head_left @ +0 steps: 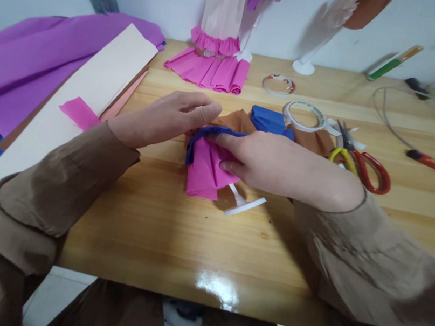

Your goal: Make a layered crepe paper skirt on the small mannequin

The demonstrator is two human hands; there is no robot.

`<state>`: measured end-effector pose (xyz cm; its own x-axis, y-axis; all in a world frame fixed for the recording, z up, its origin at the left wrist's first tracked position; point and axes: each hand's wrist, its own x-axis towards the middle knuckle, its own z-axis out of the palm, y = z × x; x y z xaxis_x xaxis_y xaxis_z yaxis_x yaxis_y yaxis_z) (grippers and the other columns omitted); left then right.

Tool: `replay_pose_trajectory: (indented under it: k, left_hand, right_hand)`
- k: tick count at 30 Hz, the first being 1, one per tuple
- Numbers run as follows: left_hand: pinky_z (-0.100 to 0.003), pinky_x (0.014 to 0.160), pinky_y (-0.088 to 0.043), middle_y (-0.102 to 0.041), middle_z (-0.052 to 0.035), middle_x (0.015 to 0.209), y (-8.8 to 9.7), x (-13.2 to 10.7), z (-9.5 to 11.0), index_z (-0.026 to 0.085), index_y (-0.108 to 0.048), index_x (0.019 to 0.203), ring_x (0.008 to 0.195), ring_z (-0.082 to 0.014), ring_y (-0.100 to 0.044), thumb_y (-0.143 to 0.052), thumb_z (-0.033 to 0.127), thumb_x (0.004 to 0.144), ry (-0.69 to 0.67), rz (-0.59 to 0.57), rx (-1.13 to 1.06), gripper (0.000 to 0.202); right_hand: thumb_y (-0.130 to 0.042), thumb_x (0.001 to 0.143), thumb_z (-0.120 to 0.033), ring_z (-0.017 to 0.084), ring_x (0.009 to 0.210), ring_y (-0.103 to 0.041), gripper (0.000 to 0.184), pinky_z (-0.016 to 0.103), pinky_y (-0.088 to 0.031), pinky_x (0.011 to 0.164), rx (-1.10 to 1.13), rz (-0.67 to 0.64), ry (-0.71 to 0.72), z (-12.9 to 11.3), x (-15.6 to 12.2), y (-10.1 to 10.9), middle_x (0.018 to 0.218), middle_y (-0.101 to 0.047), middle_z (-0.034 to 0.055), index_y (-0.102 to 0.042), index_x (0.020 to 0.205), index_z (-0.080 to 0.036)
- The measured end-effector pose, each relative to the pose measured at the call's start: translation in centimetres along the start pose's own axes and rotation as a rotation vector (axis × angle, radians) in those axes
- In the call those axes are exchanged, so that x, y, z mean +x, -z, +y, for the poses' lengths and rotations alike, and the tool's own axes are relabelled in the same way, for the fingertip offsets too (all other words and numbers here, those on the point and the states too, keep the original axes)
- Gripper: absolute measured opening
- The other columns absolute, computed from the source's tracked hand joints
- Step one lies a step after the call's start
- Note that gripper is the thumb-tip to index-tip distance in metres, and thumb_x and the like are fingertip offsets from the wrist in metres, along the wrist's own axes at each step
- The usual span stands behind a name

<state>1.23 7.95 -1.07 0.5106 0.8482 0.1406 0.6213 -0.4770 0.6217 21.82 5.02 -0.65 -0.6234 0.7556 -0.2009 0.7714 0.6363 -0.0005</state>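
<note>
Pink crepe paper (203, 177) at frame centre, bunched under dark-blue strip (224, 130) — right hand (271, 160) pinching it between thumb and fingers. Left hand (175, 116) at strip's upper-left side; can't tell whether it grips anything. If right pinch loosens, I'd expect folds to spread and strip to slip off them. Hard tug could rip paper, thin as it looks. White stand (244, 207) tilted just below right hand — bump might topple it. Scissors (353, 150), right of centre, near right wrist: outward swing could catch handles.
</note>
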Motion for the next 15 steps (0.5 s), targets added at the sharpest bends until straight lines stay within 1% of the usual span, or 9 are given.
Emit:
replay_pose_trajectory:
  k: [3, 5, 10, 13, 15]
  left_hand:
    - [-0.032, 0.079, -0.05, -0.065, -0.0047, 0.091, 0.05, 0.02, 0.02, 0.018, -0.063, 0.099, 0.091, -0.0193, -0.062, -0.034, 0.048, 0.101, -0.043, -0.057, 0.028, 0.042]
    - [-0.033, 0.083, -0.051, -0.067, -0.005, 0.096, 0.12, -0.08, 0.13, 0.018, -0.063, 0.103, 0.095, -0.0202, -0.063, -0.033, 0.048, 0.102, -0.075, -0.073, 0.075, 0.043]
    - [-0.038, 0.096, -0.049, -0.067, -0.0055, 0.117, 0.14, -0.52, 0.29, 0.024, -0.063, 0.119, 0.118, -0.0248, -0.061, -0.03, 0.047, 0.103, -0.162, -0.07, 0.245, 0.043]
    - [-0.04, 0.1, -0.048, -0.067, -0.0064, 0.126, 0.02, -0.75, 0.31, 0.023, -0.061, 0.126, 0.12, -0.0258, -0.061, -0.028, 0.047, 0.103, -0.191, -0.081, 0.317, 0.046]
    - [-0.039, 0.099, -0.048, -0.067, -0.0069, 0.126, -0.06, -0.82, 0.31, 0.023, -0.058, 0.131, 0.117, -0.0251, -0.063, -0.027, 0.048, 0.103, -0.201, -0.075, 0.349, 0.048]
  right_hand:
    - [-0.046, 0.095, -0.027, 0.02, 0.067, -0.063, 0.04, 0.029, -0.03, 0.054, 0.008, 0.03, 0.02, 0.17, -0.06, -0.09, 0.086, -0.073, 0.0075, -0.059, 0.132, -0.022]
    - [-0.046, 0.094, -0.027, 0.019, 0.067, -0.062, 0.039, 0.028, -0.029, 0.054, 0.012, 0.048, 0.047, 0.29, -0.04, -0.08, 0.087, -0.072, 0.0072, -0.061, 0.129, -0.023]
    - [-0.046, 0.09, -0.021, 0.018, 0.067, -0.059, 0.034, 0.028, -0.029, 0.055, 0.033, 0.053, 0.078, 0.53, 0.18, -0.09, 0.085, -0.071, 0.0077, -0.069, 0.116, -0.021]
    - [-0.047, 0.09, -0.023, 0.017, 0.064, -0.057, 0.032, 0.027, -0.029, 0.056, 0.047, 0.044, 0.089, 0.72, 0.29, -0.03, 0.081, -0.07, 0.0071, -0.071, 0.11, -0.019]
    - [-0.046, 0.093, -0.028, 0.015, 0.061, -0.056, 0.033, 0.027, -0.029, 0.056, 0.062, 0.043, 0.091, 0.86, 0.34, 0.12, 0.081, -0.071, 0.0066, -0.073, 0.11, -0.019]
